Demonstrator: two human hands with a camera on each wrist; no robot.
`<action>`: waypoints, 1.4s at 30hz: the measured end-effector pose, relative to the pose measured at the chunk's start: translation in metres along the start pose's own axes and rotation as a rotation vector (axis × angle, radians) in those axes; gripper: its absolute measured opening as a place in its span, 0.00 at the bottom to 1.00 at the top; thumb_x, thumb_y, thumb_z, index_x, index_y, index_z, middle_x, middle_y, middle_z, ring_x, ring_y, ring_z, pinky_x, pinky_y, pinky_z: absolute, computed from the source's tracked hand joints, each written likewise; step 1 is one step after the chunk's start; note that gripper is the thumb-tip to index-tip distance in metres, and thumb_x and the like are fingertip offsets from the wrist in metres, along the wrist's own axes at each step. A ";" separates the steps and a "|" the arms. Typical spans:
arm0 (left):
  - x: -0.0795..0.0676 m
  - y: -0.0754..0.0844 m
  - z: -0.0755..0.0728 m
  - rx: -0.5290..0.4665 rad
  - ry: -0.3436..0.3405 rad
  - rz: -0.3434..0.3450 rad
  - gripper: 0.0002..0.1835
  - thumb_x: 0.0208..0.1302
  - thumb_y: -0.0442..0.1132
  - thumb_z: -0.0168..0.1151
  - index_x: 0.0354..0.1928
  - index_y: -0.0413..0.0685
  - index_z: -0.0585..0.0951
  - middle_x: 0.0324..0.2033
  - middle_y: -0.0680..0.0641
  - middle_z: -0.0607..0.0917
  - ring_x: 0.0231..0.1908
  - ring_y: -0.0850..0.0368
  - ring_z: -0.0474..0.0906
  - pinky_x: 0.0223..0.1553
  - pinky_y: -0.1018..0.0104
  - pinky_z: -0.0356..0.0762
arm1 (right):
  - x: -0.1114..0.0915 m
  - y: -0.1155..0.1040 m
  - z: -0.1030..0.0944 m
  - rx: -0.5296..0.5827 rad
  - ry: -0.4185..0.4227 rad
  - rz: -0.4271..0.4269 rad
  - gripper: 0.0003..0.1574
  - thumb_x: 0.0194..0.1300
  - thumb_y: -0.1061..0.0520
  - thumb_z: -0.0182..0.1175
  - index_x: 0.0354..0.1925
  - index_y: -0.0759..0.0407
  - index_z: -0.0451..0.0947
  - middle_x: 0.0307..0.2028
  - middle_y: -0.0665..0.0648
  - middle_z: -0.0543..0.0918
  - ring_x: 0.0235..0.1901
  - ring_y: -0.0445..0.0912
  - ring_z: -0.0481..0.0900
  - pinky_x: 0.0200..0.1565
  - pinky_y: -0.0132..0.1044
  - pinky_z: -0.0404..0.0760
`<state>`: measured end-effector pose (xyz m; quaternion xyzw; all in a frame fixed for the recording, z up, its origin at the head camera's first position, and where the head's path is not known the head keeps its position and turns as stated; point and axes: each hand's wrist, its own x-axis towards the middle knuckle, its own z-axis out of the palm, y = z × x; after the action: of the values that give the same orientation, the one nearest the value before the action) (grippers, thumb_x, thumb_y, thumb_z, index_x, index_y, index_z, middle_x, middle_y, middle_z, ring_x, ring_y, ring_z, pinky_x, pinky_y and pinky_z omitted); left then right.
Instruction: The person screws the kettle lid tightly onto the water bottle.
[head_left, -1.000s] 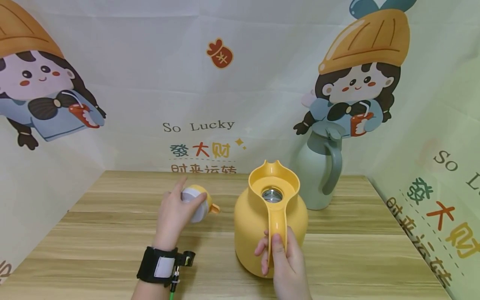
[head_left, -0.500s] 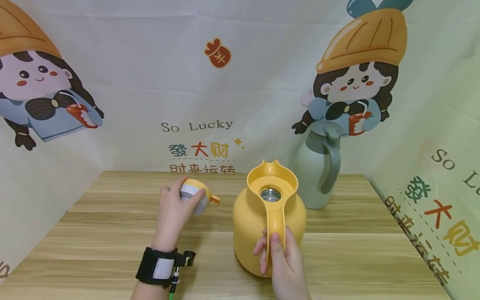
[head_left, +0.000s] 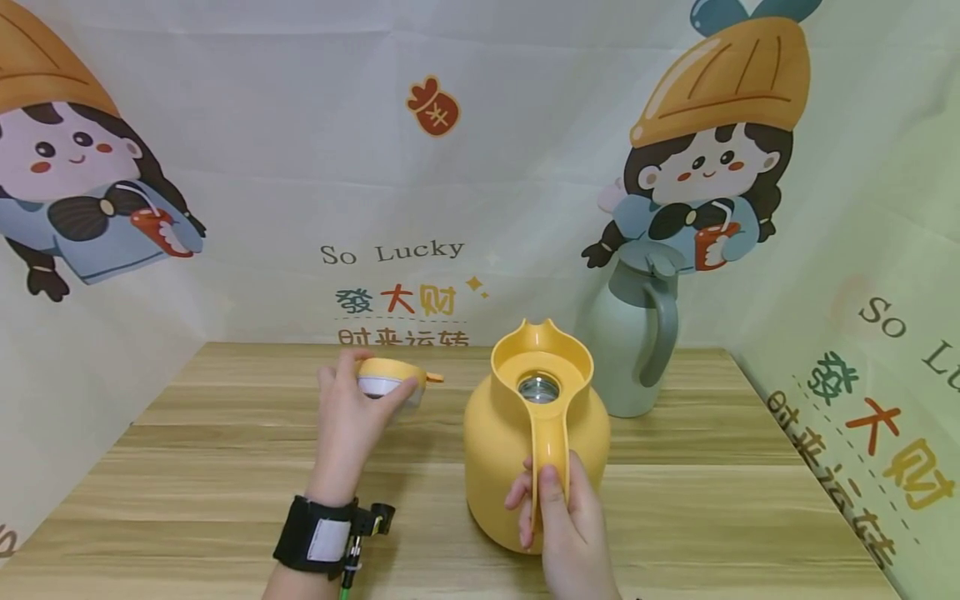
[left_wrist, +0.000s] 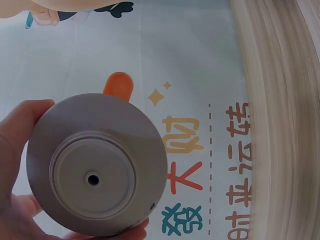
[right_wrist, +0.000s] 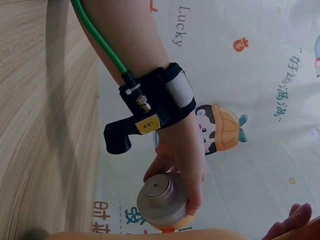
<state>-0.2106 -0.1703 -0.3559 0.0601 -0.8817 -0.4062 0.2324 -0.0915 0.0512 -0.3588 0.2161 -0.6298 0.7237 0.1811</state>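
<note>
In the head view my left hand [head_left: 348, 425] grips a lid [head_left: 390, 371] by its sides, thumb and fingers around it. The lid has a yellow top, a pale grey lower part and an orange tab pointing right; it hangs above the table, left of a yellow vacuum jug [head_left: 491, 458]. The lid's grey underside [left_wrist: 95, 165], with a small central hole, faces the left wrist camera. My right hand [head_left: 573, 525] holds the jug's yellow handle [head_left: 551, 442], thumb on top. The upright jug has no lid on, so its shiny round mouth [head_left: 538, 387] shows.
A pale green jug [head_left: 626, 367] with a grey-green handle stands behind and right of the yellow one. The wooden table [head_left: 195, 467] ends against a printed cloth backdrop [head_left: 262, 208]. A strapped camera [head_left: 330, 533] with a green cable sits on the left wrist.
My left hand has tipped the lid from a slant to nearly level, yellow top upward, and raised it slightly. My right hand keeps its hold on the jug's handle, and the jug stays put.
</note>
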 end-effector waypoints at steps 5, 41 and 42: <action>-0.001 0.003 0.001 -0.057 0.065 0.034 0.40 0.41 0.56 0.73 0.51 0.43 0.65 0.43 0.41 0.64 0.38 0.47 0.68 0.30 0.57 0.77 | 0.000 0.001 0.000 0.000 0.001 -0.002 0.15 0.73 0.67 0.32 0.42 0.71 0.66 0.24 0.63 0.73 0.12 0.45 0.66 0.13 0.36 0.70; -0.004 0.011 -0.002 -0.266 0.258 0.259 0.32 0.41 0.47 0.76 0.51 0.46 0.78 0.57 0.39 0.68 0.57 0.45 0.64 0.51 0.48 0.68 | -0.001 0.002 -0.001 -0.020 -0.002 0.001 0.19 0.73 0.67 0.32 0.39 0.67 0.72 0.23 0.62 0.72 0.12 0.45 0.66 0.13 0.37 0.69; -0.004 0.011 -0.002 -0.268 0.266 0.261 0.32 0.40 0.46 0.76 0.51 0.46 0.79 0.57 0.39 0.69 0.57 0.45 0.64 0.51 0.48 0.68 | -0.001 0.001 -0.001 -0.019 -0.002 0.002 0.19 0.73 0.67 0.32 0.39 0.68 0.72 0.23 0.62 0.72 0.12 0.45 0.66 0.13 0.37 0.69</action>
<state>-0.2055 -0.1630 -0.3478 -0.0329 -0.7817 -0.4747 0.4032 -0.0918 0.0519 -0.3605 0.2148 -0.6371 0.7175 0.1819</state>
